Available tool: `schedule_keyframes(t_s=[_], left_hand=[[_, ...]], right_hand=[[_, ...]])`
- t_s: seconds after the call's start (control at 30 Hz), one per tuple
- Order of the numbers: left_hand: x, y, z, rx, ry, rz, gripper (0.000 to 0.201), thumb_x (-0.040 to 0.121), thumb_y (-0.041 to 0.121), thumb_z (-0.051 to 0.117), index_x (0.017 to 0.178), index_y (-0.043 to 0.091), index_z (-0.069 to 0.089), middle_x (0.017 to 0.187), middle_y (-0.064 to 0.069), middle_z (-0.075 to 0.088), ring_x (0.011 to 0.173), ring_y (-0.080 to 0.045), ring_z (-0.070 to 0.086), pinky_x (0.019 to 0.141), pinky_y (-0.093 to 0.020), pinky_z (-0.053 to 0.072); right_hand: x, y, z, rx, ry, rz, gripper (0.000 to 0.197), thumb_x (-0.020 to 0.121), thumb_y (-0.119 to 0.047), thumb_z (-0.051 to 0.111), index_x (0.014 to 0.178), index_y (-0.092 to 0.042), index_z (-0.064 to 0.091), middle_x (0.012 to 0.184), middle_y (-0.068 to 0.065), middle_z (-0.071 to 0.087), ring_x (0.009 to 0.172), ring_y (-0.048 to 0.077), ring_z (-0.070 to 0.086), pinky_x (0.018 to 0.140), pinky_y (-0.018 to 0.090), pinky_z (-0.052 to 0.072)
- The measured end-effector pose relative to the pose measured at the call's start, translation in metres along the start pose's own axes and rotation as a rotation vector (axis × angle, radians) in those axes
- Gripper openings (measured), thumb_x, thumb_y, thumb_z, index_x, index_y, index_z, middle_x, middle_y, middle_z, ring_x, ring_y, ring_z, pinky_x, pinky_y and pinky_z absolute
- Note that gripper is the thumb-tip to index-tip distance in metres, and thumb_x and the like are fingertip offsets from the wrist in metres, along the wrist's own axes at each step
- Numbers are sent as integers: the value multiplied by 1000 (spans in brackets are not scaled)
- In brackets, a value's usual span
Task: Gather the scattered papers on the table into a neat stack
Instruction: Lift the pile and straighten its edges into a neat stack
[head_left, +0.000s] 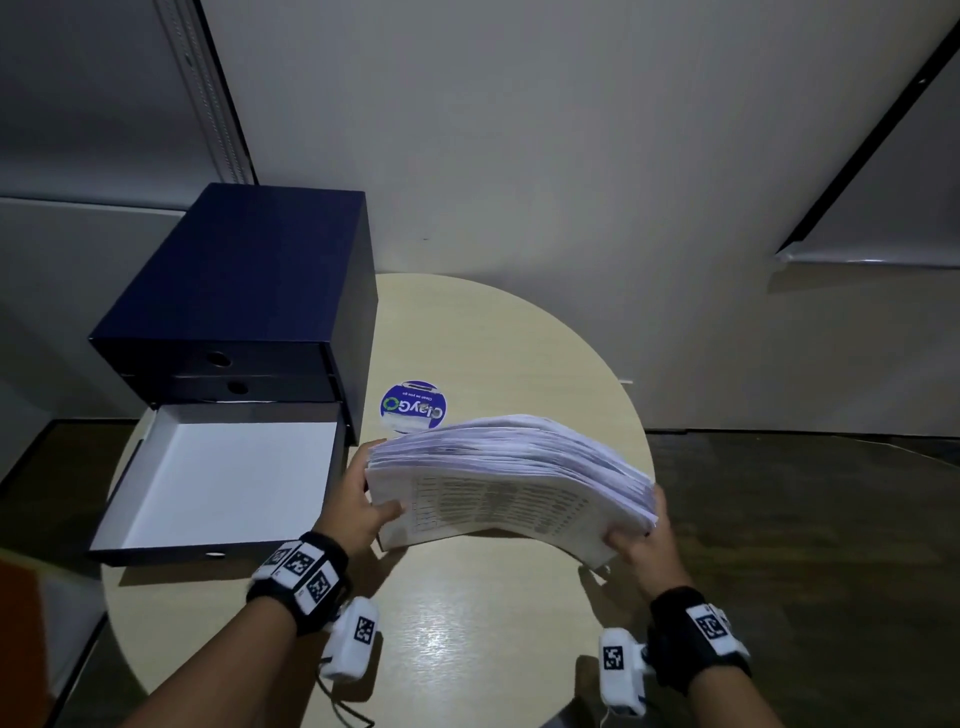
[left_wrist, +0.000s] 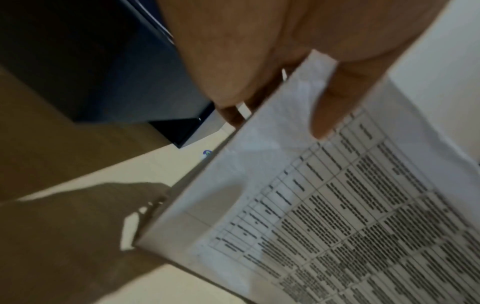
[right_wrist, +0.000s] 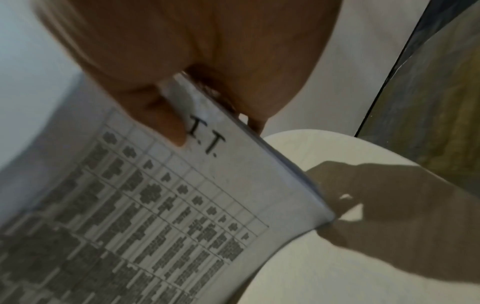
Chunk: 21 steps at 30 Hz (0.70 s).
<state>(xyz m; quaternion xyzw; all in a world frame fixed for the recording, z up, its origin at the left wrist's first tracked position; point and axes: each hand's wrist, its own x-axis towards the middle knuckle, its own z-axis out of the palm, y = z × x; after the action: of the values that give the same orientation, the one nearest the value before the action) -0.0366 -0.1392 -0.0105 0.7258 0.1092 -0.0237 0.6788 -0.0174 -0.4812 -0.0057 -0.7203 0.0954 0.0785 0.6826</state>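
Note:
A thick stack of white papers (head_left: 511, 480) printed with tables stands on its long edge, tilted, on the round beige table (head_left: 467, 639). My left hand (head_left: 358, 506) grips the stack's left end, thumb on the printed front sheet (left_wrist: 350, 216). My right hand (head_left: 641, 535) grips the right end, thumb on the front sheet (right_wrist: 168, 216) near the letters "I.T.". The sheets' top edges fan out unevenly. The fingers behind the stack are hidden.
A dark blue drawer cabinet (head_left: 249, 291) stands at the table's left, its bottom drawer (head_left: 223, 473) pulled out, white inside and empty. A round blue sticker (head_left: 413, 406) lies behind the stack. A wall stands beyond the table; dark floor lies to the right.

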Motion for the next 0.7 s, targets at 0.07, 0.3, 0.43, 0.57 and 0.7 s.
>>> schedule_keyframes(t_s=[0.07, 0.3, 0.43, 0.57, 0.7], left_hand=[[8, 2, 10, -32, 116, -30, 59, 77, -21, 59, 105, 31, 60, 99, 1, 68, 101, -18, 63, 83, -36, 55], [-2, 17, 13, -28, 210, -11, 32, 72, -27, 40, 88, -3, 54, 77, -11, 57, 72, -21, 55, 55, -15, 47], [-4, 19, 12, 36, 174, 23, 32, 76, -29, 47, 76, 2, 55, 75, -8, 56, 73, -19, 58, 54, -10, 45], [-2, 14, 8, 30, 155, 16, 32, 78, -27, 50, 74, 4, 54, 80, -12, 55, 78, -25, 54, 54, -11, 45], [-8, 9, 2, -55, 143, 12, 34, 75, -12, 66, 99, 9, 55, 97, -9, 59, 88, -23, 60, 52, -21, 52]], right_hand=[[5, 1, 9, -53, 100, 49, 51, 88, 14, 57, 128, -16, 50, 98, 2, 64, 101, 29, 63, 60, 23, 52], [-5, -6, 12, -119, 95, -82, 44, 82, 29, 46, 93, -12, 58, 87, 9, 62, 84, 25, 59, 58, 9, 49], [-8, -3, 14, -144, 108, -92, 34, 84, 24, 51, 80, -9, 60, 73, 6, 61, 66, 5, 61, 55, 9, 47], [-10, 2, 17, -161, 162, -102, 36, 84, 20, 54, 86, -15, 60, 77, 4, 62, 70, 4, 60, 65, 19, 49], [-13, 4, 19, -85, 153, -108, 40, 84, 13, 65, 108, -18, 58, 98, 2, 67, 91, 11, 68, 66, 13, 53]])
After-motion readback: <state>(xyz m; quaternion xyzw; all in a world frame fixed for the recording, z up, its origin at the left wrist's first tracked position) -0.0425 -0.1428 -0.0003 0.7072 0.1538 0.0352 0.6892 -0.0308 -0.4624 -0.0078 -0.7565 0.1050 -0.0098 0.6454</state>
